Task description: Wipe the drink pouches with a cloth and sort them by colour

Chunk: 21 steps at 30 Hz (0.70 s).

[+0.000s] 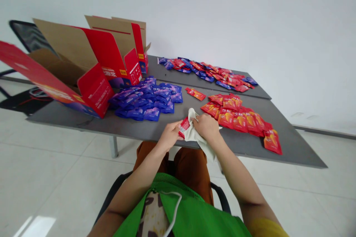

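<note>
Red foil sachet (184, 127) is pinched shut in my L hand (169, 136), above the grey table (294, 148). Looks light, thin, bit slippy, so best held by its flat edge. My R hand (206, 126) is closed on white cloth (191, 129).

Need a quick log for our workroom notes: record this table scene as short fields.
Left hand: holds a red sachet
Right hand: grips a white cloth
Right of hands: pile of red sachets
Left of hands: pile of blue sachets
Loose item: single red sachet
Far side: mixed red and blue sachets
Left end: open red cartons
Surface: grey table
</note>
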Tool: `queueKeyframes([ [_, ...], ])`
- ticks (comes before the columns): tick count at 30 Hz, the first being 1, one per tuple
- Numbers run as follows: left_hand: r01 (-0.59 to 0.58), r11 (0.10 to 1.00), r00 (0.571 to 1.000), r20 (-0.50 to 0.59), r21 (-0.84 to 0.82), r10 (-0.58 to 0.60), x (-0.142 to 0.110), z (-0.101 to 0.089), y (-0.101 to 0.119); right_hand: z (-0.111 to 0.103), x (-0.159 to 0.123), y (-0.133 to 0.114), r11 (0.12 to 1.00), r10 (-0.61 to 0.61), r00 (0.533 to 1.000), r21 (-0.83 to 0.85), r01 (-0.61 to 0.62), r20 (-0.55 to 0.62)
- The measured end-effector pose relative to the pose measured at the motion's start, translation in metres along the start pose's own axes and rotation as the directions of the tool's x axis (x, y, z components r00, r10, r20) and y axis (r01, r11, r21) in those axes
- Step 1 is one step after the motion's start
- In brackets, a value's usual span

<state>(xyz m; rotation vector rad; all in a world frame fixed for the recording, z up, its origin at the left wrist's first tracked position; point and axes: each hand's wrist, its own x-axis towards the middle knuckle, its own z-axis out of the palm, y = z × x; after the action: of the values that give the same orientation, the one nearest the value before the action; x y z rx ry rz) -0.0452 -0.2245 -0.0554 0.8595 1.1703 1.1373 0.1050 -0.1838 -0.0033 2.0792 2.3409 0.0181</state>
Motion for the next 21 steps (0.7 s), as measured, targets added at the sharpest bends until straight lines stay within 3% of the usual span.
queueKeyframes([
  [3,0.036,0.994,0.995,-0.091,-0.103,-0.045,-0.002,0.001,0.003,-0.007,-0.010,0.004,0.999,-0.036,0.998,-0.006,0.035,-0.048],
  [6,0.066,0.973,0.996,-0.042,-0.222,-0.077,0.002,-0.001,0.004,-0.017,-0.030,0.003,0.979,-0.193,0.977,0.046,0.198,-0.090],
  [8,0.042,0.970,0.999,0.037,-0.241,-0.034,0.004,-0.004,0.003,-0.020,-0.042,0.001,0.929,-0.352,0.932,0.091,0.359,-0.089],
  [11,-0.118,0.975,0.987,0.086,-0.189,0.136,0.001,-0.009,-0.001,-0.017,-0.053,-0.004,0.854,-0.495,0.867,0.153,0.498,-0.058],
  [15,-0.266,0.964,0.957,0.115,-0.022,0.266,-0.005,-0.013,-0.005,-0.003,-0.058,-0.009,0.850,-0.460,0.885,0.254,0.461,-0.066],
  [21,-0.159,0.975,0.982,0.124,0.157,0.141,0.001,-0.011,-0.009,0.009,-0.038,0.000,0.926,-0.281,0.959,0.254,0.281,-0.038],
])
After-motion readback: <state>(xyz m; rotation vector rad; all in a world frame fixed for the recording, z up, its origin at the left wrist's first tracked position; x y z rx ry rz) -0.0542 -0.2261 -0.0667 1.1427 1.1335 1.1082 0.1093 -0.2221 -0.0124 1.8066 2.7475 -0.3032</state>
